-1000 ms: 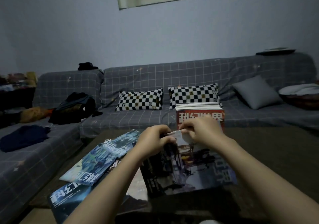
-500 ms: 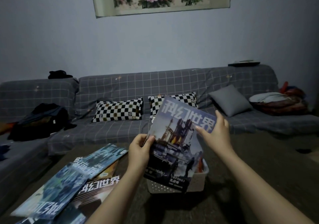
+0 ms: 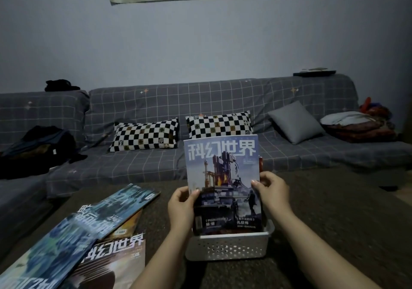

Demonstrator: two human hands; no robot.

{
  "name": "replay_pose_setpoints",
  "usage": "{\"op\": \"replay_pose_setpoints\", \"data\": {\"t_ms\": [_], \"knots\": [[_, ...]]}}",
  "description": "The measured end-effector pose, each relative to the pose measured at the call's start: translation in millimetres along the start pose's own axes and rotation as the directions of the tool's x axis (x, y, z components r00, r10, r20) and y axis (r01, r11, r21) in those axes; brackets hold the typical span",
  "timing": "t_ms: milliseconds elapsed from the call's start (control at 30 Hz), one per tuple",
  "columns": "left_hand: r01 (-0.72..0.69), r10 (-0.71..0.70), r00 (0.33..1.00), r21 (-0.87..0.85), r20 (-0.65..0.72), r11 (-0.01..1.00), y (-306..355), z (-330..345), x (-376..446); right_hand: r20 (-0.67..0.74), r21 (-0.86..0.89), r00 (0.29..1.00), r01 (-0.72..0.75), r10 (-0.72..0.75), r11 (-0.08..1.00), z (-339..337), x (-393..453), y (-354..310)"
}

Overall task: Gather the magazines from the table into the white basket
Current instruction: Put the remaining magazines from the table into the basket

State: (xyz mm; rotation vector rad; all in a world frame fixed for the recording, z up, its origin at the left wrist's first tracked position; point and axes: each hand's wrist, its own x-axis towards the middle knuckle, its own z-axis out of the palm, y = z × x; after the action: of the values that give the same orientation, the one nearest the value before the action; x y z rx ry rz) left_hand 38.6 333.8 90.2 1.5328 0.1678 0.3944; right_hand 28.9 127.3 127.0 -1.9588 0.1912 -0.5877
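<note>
Magazine (image 3: 223,177) with a blue cover and white title characters stands upright, its lower edge inside the white basket (image 3: 227,245). The cover faces the camera. Left hand (image 3: 181,207) grips the magazine's left edge, thumb on the cover, fingers behind it. Right hand (image 3: 273,191) grips the right edge the same way, thumb on the front. Behind this magazine a red edge of further contents shows at the upper right; how many items stand in the basket cannot be told. The basket has a perforated front wall and sits on the dark table (image 3: 334,222).

Loose magazines (image 3: 89,228) lie flat in an overlapping spread on the table, left of the basket and apart from it: two teal covers on top, a brown one partly beneath, and one with white title characters nearest the camera.

A grey checked sofa (image 3: 200,101) stands behind the table, carrying two black-and-white chequered cushions (image 3: 145,136) and a plain grey cushion (image 3: 295,121).
</note>
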Motion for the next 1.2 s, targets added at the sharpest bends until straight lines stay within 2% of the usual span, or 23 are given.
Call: {"op": "replay_pose_setpoints", "data": {"t_ms": [167, 400, 567, 700, 800, 967, 1067, 1200], "knots": [[-0.046, 0.061, 0.996, 0.224, -0.058, 0.974, -18, -2, -9, 0.0, -0.054, 0.996, -0.089, 0.09, 0.995, 11, -8, 29], [-0.05, 0.074, 0.995, 0.3, -0.068, 0.953, -27, -2, -9, -0.062, -0.051, 0.987, -0.153, 0.149, 0.987, 14, -17, 45], [-0.026, 0.054, 0.994, 0.278, -0.094, 0.96, -26, -1, -9, -0.115, -0.089, 0.989, -0.101, 0.09, 0.991, 16, -19, 47], [-0.073, 0.101, 0.991, 0.285, -0.084, 0.956, -22, -3, -12, -0.131, -0.049, 0.991, -0.013, 0.007, 0.999, 17, -30, 44], [-0.13, 0.149, 0.988, 0.281, -0.045, 0.951, -16, -9, -21, -0.063, 0.023, 0.997, 0.041, -0.04, 0.999, 21, -44, 35], [-0.201, 0.219, 0.975, 0.305, -0.026, 0.931, -7, -50, -52, 0.172, 0.178, 0.983, 0.034, -0.065, 0.984, 40, -90, 11], [-0.198, 0.221, 0.975, 0.354, -0.026, 0.914, -10, -87, -72, 0.294, 0.229, 0.952, 0.019, -0.087, 0.973, 63, -125, 3], [-0.118, 0.172, 0.982, 0.477, -0.072, 0.871, -28, -140, -95, 0.421, 0.239, 0.901, 0.004, -0.108, 0.971, 95, -170, 2]]}}
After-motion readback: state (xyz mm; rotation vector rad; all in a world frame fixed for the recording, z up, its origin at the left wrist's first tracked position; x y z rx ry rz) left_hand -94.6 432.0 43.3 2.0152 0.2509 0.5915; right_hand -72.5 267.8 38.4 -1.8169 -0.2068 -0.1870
